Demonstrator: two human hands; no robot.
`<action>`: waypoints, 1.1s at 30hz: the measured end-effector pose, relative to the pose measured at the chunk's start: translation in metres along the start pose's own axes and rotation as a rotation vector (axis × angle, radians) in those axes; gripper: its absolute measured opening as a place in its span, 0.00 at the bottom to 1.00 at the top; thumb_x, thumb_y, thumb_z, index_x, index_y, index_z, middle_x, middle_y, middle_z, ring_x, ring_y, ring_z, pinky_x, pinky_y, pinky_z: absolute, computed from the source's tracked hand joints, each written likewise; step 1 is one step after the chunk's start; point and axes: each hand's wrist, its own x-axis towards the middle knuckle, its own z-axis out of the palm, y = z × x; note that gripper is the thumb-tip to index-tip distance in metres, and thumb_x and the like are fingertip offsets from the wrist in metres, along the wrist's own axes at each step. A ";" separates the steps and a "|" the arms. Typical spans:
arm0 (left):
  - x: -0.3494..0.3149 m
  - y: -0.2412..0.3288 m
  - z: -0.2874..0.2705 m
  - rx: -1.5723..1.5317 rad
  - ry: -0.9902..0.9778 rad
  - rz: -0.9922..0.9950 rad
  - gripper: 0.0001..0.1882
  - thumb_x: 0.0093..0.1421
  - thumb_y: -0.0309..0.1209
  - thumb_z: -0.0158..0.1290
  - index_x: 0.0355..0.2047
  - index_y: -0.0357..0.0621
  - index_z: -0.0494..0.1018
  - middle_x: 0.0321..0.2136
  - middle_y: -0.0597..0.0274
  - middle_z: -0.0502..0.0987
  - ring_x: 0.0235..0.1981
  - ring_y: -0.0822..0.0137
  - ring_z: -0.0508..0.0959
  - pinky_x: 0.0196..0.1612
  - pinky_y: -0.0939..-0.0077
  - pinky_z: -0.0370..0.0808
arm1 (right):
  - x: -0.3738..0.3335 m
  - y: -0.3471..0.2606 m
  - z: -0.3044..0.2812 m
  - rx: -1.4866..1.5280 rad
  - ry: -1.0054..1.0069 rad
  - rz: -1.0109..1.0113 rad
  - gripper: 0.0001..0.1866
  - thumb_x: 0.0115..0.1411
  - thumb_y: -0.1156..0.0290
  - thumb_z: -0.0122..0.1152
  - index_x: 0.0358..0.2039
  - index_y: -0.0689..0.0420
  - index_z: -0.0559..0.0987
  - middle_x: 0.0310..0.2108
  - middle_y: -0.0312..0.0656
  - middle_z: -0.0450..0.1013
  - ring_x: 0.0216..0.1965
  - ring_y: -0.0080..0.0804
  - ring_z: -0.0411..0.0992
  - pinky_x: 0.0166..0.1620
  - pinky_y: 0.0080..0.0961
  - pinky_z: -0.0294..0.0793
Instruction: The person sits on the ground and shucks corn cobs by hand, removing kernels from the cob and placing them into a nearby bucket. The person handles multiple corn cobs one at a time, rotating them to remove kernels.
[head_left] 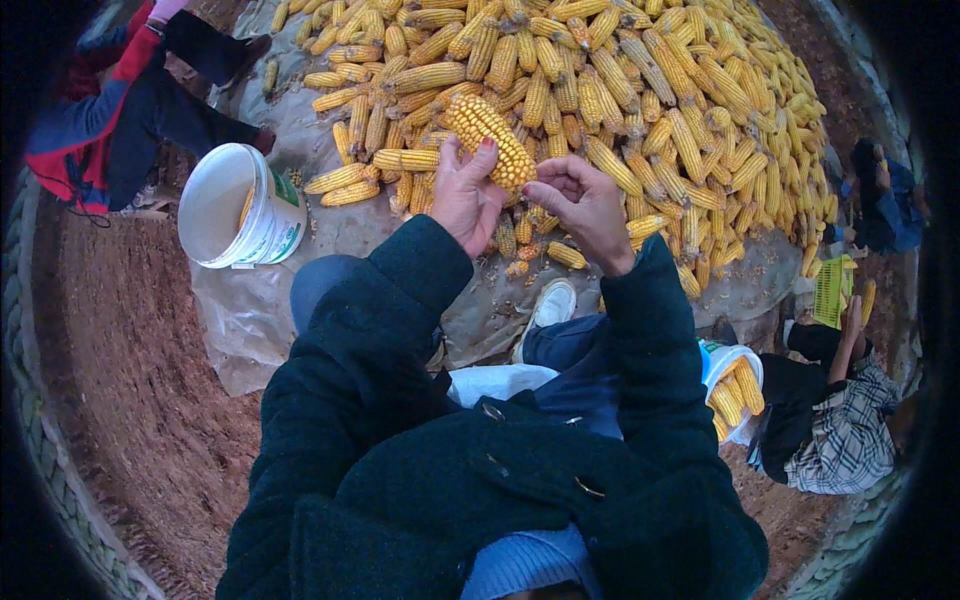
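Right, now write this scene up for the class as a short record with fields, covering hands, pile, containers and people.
Left hand: holds a yellow corn cob
Right hand: at the cob's lower end
Pile: many cobs, on a sheet
Left bucket: white
Right bucket: holds several cobs
Crate: yellow-green
Others: one person left, two people right

A farm work area is suggested by the great heap of corn cobs carried on a grey sheet. At the sheet's left edge a white bucket is placed; beyond, reddish-brown ground is seen.
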 end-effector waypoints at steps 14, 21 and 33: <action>0.005 0.001 -0.003 0.006 0.085 0.045 0.23 0.59 0.28 0.56 0.50 0.50 0.55 0.42 0.64 0.69 0.42 0.67 0.73 0.45 0.65 0.75 | 0.000 0.000 -0.003 -0.018 0.044 0.084 0.08 0.60 0.71 0.58 0.33 0.64 0.78 0.20 0.33 0.72 0.23 0.16 0.70 0.26 0.14 0.68; 0.003 0.004 0.000 0.027 0.059 0.041 0.20 0.60 0.27 0.55 0.48 0.51 0.58 0.40 0.66 0.70 0.41 0.69 0.73 0.44 0.67 0.75 | -0.002 0.000 0.000 -0.015 0.011 0.028 0.07 0.57 0.71 0.62 0.32 0.62 0.78 0.23 0.33 0.73 0.24 0.15 0.70 0.28 0.13 0.69; -0.001 -0.001 0.006 0.242 0.087 0.162 0.29 0.55 0.18 0.56 0.51 0.48 0.54 0.43 0.61 0.70 0.44 0.68 0.73 0.47 0.71 0.73 | 0.002 0.007 -0.009 -0.186 0.065 0.021 0.07 0.60 0.72 0.59 0.34 0.63 0.78 0.25 0.33 0.73 0.25 0.15 0.69 0.29 0.13 0.68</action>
